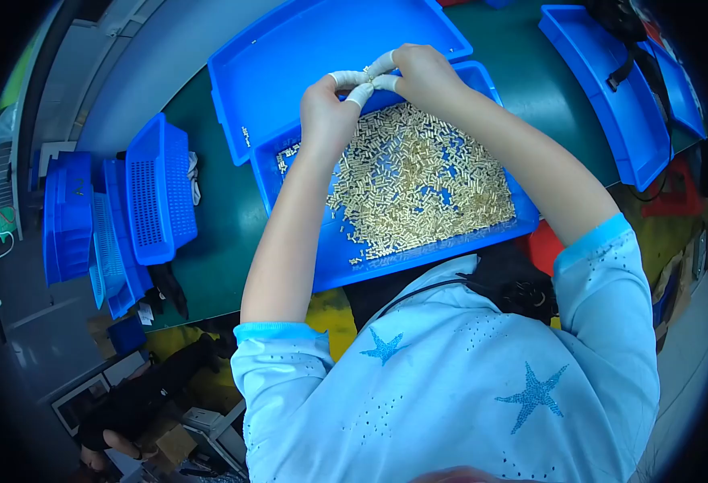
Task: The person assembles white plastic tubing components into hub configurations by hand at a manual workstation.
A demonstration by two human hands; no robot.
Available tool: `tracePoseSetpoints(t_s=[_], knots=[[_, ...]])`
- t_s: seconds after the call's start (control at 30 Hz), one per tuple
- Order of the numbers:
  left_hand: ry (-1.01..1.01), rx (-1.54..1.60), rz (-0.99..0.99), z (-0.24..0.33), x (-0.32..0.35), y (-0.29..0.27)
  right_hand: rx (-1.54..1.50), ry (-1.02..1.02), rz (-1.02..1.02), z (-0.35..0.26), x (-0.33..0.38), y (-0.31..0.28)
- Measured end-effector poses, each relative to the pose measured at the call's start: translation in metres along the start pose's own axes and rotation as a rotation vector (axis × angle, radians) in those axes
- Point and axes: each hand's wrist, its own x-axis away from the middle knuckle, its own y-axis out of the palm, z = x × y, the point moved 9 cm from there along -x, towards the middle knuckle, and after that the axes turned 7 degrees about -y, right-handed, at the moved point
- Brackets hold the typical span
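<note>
My left hand (331, 109) and my right hand (425, 78) meet fingertip to fingertip over the rim between two blue trays. White finger cots cover the thumbs and forefingers. Both hands are closed in a pinch, with a small brass-coloured piece (368, 77) partly showing between the fingertips. Below them, the near blue tray (426, 252) holds a wide, loose layer of small brass-coloured cylindrical pieces (426, 181). The far blue tray (290, 60) adjoins it, with a few pieces at its left side.
Blue perforated baskets (157, 193) and blue bins (68, 213) stand at the left of the green table (217, 258). Another blue tray (603, 105) lies at the right, beside a black strap (629, 64). A person in dark clothes (157, 390) is at lower left, near cardboard boxes.
</note>
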Motion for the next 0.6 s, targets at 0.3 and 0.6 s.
tracePoseSetpoints(t_s=[0.3, 0.6], knots=[[0.404, -0.430, 0.173, 0.031, 0.049, 0.002, 0.181, -0.218, 0.381, -0.021, 0.044, -0.015], [0.149, -0.605, -0.123, -0.025, 0.084, 0.065, 0.058, 0.097, -0.198, 0.003, 0.113, 0.051]])
